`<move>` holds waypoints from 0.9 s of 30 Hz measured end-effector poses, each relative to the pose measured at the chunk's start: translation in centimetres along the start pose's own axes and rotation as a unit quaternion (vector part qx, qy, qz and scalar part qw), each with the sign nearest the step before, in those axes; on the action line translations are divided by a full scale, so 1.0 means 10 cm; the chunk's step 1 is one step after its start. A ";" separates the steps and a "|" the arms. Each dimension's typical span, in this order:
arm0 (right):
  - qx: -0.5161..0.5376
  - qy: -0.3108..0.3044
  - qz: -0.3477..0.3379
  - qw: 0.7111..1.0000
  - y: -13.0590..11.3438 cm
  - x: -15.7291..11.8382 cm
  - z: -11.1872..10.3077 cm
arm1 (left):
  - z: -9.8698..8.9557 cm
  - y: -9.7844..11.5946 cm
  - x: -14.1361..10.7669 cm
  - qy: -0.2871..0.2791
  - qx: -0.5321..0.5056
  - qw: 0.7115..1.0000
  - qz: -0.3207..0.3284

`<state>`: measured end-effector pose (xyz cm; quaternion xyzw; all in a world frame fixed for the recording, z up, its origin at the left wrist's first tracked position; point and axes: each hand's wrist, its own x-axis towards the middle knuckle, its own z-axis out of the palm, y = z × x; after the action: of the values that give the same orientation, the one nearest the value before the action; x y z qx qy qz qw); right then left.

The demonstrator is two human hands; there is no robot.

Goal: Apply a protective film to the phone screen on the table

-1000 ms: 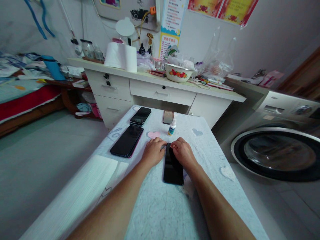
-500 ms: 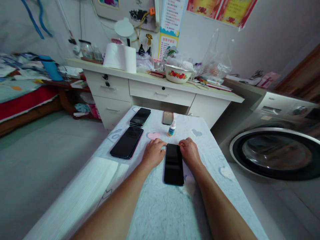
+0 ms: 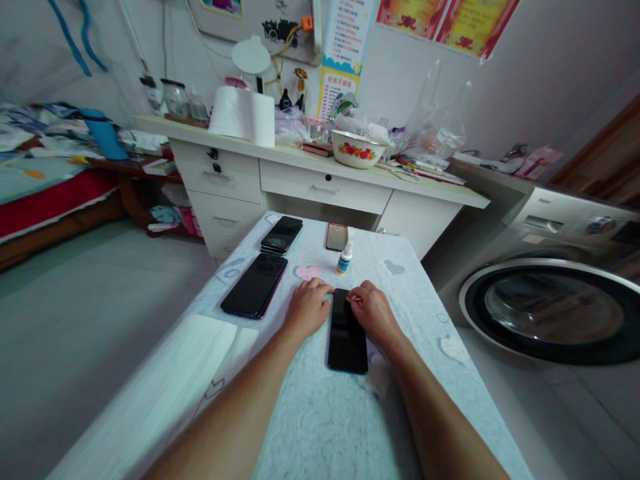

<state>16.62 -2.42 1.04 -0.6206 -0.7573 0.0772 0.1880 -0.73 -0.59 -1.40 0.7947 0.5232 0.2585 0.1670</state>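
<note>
A black smartphone (image 3: 347,347) lies screen up on the patterned tablecloth in front of me. Against its upper left corner and side, my left hand (image 3: 309,307) is closed, fingertips and thumb steadying the edge. My right hand (image 3: 371,308) reaches over the upper right part of the screen with its fingers drawn together in a pinch. Whatever may be between those fingertips is too small to make out. Just beyond the phone stands a small white spray bottle (image 3: 344,259) with a blue and yellow label.
More dark phones lie at the left, a near stack (image 3: 255,285) and a far stack (image 3: 281,235). A brownish phone-sized item (image 3: 337,237) is near the table's far edge. Pale cloth or paper (image 3: 165,387) covers the left edge. A white desk (image 3: 325,183) and washing machine (image 3: 550,293) stand beyond.
My right hand has moved left, from the phone's upper right corner onto its screen. My left hand stays at the upper left corner, and the phone has hardly moved.
</note>
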 end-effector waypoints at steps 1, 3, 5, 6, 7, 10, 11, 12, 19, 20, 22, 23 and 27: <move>0.000 -0.007 -0.007 1.000 -0.02 0.00 0.00 | 0.00 0.00 0.00 0.000 0.000 1.000 0.000; 0.002 -0.020 -0.020 1.000 -0.06 -0.01 -0.01 | 0.00 0.00 0.00 0.000 0.000 1.000 -0.002; 0.009 -0.031 -0.034 0.999 -0.09 -0.02 -0.01 | 0.00 0.00 0.00 -0.003 -0.002 1.000 -0.005; 0.015 -0.035 -0.043 0.998 -0.10 -0.03 -0.01 | 0.00 0.00 0.00 -0.004 -0.002 1.000 -0.005; 0.020 -0.037 -0.051 0.998 -0.11 -0.04 -0.01 | 0.00 0.00 0.00 -0.005 -0.003 1.000 -0.005; 0.028 -0.037 -0.074 0.996 -0.12 -0.05 0.00 | 0.00 0.00 0.01 -0.006 -0.004 1.000 -0.004; 0.028 -0.038 -0.078 0.996 -0.13 -0.05 0.00 | 0.00 0.00 0.01 -0.004 -0.003 1.000 -0.003; 0.028 -0.039 -0.080 0.996 -0.12 -0.05 0.00 | 0.00 0.00 0.01 -0.004 -0.002 1.000 -0.002; 0.017 -0.038 -0.051 0.998 -0.08 -0.02 0.00 | 0.01 -0.02 0.01 -0.003 0.003 1.000 -0.009; 0.017 -0.036 -0.047 0.998 -0.06 -0.02 0.01 | 0.01 -0.02 0.01 -0.001 0.001 1.000 -0.008; 0.020 -0.030 -0.040 0.999 -0.03 -0.01 0.01 | 0.00 -0.02 0.01 0.000 -0.003 1.000 -0.007; 0.020 -0.026 -0.036 0.999 -0.01 0.00 0.01 | 0.00 -0.01 0.01 -0.001 -0.005 1.000 -0.007; 0.014 -0.012 -0.016 1.000 0.05 0.01 0.01 | -0.01 0.00 0.01 -0.008 -0.005 1.000 -0.009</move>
<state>16.98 -2.21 0.83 -0.6049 -0.7680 0.0923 0.1890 -0.72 -0.49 -1.31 0.7911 0.5275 0.2535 0.1777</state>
